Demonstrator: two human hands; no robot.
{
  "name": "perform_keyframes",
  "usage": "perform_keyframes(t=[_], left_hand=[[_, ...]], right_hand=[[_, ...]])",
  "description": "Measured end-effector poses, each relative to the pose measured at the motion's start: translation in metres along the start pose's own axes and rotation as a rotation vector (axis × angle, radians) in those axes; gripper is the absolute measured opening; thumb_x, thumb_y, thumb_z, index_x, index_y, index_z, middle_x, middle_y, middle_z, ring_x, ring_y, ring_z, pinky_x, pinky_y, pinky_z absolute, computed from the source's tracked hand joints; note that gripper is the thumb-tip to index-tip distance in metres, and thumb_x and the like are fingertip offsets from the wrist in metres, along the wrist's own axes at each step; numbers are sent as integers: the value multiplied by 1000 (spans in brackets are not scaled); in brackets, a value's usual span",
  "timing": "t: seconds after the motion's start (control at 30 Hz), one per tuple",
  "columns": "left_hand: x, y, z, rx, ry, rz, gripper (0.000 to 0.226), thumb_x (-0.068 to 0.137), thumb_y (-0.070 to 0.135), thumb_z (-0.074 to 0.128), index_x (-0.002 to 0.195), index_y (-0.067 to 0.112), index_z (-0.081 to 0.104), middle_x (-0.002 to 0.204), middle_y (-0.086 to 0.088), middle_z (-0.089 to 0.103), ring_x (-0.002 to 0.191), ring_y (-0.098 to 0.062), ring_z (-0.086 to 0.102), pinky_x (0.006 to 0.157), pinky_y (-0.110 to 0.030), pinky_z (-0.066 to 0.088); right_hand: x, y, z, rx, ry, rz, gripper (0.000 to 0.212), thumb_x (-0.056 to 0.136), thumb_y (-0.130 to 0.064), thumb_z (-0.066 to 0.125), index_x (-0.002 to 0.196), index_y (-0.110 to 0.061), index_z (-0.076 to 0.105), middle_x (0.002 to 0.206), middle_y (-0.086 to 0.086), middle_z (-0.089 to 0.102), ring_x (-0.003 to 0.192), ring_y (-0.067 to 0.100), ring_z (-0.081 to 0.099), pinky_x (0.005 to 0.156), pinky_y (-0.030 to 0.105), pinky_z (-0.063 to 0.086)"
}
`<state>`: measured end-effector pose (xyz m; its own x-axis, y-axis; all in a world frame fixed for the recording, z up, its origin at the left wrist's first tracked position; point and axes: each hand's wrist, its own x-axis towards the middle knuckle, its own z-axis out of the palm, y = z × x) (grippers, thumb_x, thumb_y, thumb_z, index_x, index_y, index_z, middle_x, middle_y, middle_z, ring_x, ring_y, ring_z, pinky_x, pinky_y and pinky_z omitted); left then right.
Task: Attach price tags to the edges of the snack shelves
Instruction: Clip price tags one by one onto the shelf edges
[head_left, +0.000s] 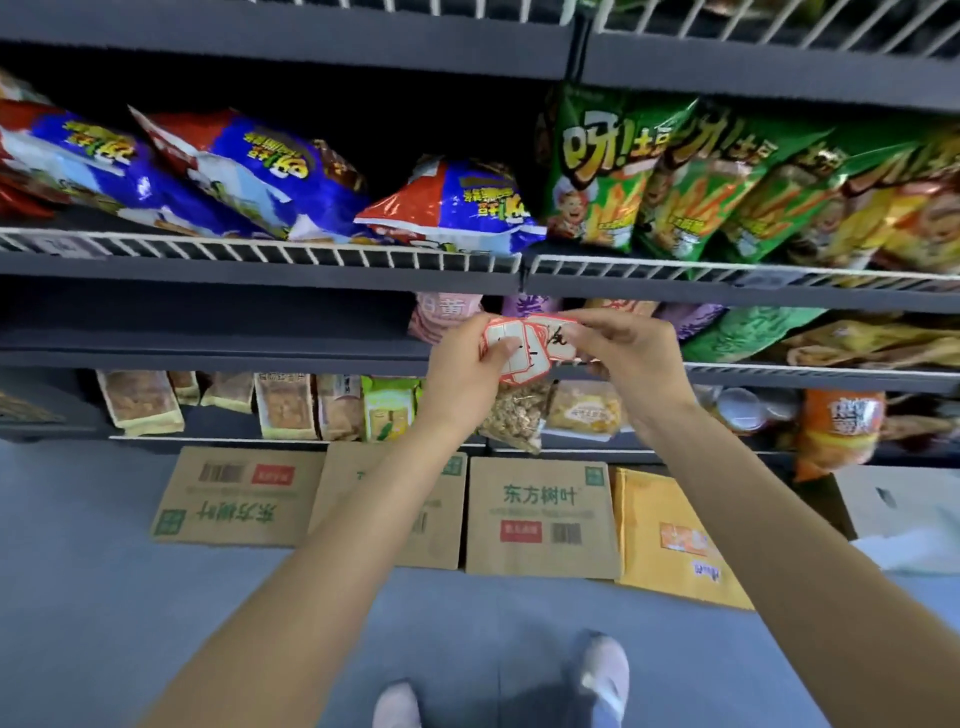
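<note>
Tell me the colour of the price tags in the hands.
White with red borders and black handwriting; the price tags show in the head view.

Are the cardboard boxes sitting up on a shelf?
No, the cardboard boxes lie on the floor below the lowest shelf.

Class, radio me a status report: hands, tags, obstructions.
Left hand and right hand both hold price tags. None on the shelf edge yet. Nothing in the way.

One view only | we look from the head, forward and down | shelves (260, 270) close in front | floor (78, 597) and shoes (602, 670) below us
</note>
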<state>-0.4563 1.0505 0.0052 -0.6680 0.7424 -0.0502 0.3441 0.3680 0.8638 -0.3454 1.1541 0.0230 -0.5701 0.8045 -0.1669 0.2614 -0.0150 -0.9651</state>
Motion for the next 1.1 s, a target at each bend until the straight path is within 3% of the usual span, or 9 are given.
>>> perform_keyframes(t=[0.13,0.33,0.4,0.5,0.63,0.77,0.97,1.1], left_hand=[[22,29,62,-6,-1,-32,17,93,13,54,105,3,60,101,-8,63,92,-20,58,65,-18,34],[49,79,157,-38,-30,-82,27,92,12,55,117,4,58,116,-12,64,107,-23,59,83,-24,44],[57,93,184,-35,-62,-85,29,93,13,54,120,4,57,118,-12,62,111,-25,57,88,-28,44],[71,109,216,-5,-111,-79,35,93,13,53,127,7,52,127,-10,58,117,-23,53,87,-23,38],[88,124,243,37,-194,-90,53,93,15,55,142,10,35,145,-6,42,133,-20,39,102,-24,31],[97,135,260,90,-238,-96,60,94,17,52,147,13,23,150,-8,34,136,-23,36,103,-27,31],[102,141,271,136,-253,-117,63,95,19,52,148,9,19,150,-12,34,136,-25,36,105,-31,32],[101,138,271,66,-188,-123,59,93,16,55,145,10,28,147,-10,39,135,-24,38,106,-30,32]], right_hand=[[33,14,-70,-35,38,7,18,87,-6,63,75,-19,66,55,-9,65,50,3,56,51,17,46],[75,30,-161,-270,31,-66,7,91,-7,56,87,-12,59,71,6,69,63,8,66,55,15,49],[86,35,-189,-298,56,-92,5,91,-7,55,92,-10,59,74,7,70,66,9,68,61,21,53],[103,44,-223,-351,84,-108,7,91,-9,56,96,-9,61,73,4,70,71,12,69,72,35,57],[119,54,-250,-377,116,-90,5,91,-11,55,93,-12,60,68,-3,67,75,22,69,74,47,56],[132,59,-264,-453,162,-150,8,92,-9,55,89,-13,60,73,0,67,75,17,67,75,37,55],[144,65,-274,-484,209,-235,11,89,-7,56,90,-8,67,77,-1,63,74,11,60,59,1,39],[149,66,-272,-475,188,-270,11,90,-8,57,91,-9,67,77,-2,62,74,11,59,59,-2,38]])
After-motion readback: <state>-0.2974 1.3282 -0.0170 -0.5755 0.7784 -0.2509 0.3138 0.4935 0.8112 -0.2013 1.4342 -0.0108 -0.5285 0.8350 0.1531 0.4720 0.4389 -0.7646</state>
